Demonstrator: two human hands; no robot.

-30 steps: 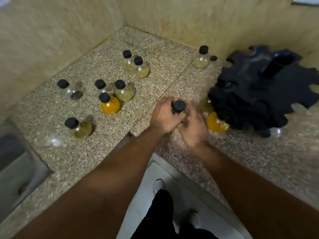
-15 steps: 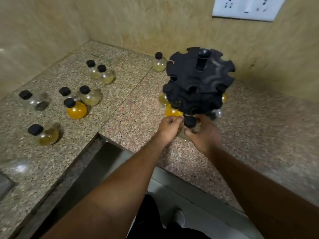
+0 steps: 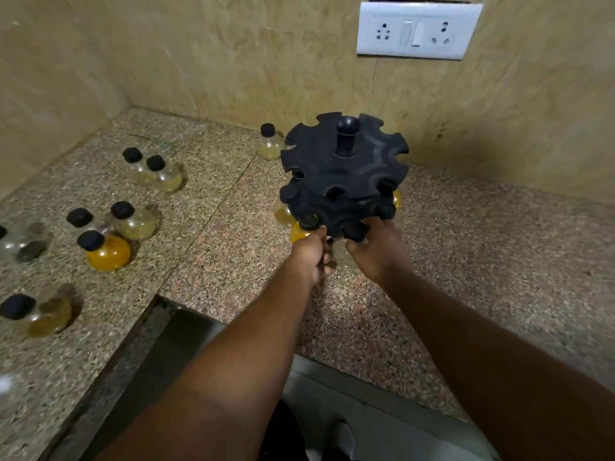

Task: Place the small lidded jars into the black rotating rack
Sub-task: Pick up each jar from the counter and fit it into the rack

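Observation:
The black rotating rack (image 3: 344, 174) stands on the granite counter (image 3: 213, 247) near the back wall, with two notched tiers and a centre post. Both my hands meet at its lower front edge. My right hand (image 3: 377, 252) grips a clear jar with a black lid (image 3: 354, 231), the lid touching a lower notch. My left hand (image 3: 311, 256) holds the same jar from the left. Yellow-filled jars (image 3: 283, 212) hang in the lower tier. Several loose lidded jars lie on the counter at left, among them an orange one (image 3: 107, 252).
One jar (image 3: 270, 144) stands behind the rack at the wall. A white socket plate (image 3: 417, 29) is on the wall above. The counter's front edge steps inward in an L shape (image 3: 156, 301); the floor is below, between my arms.
My hands carried the jar from the counter up to the rack's lower tier. The view has swung right and up, bringing the wall socket into sight.

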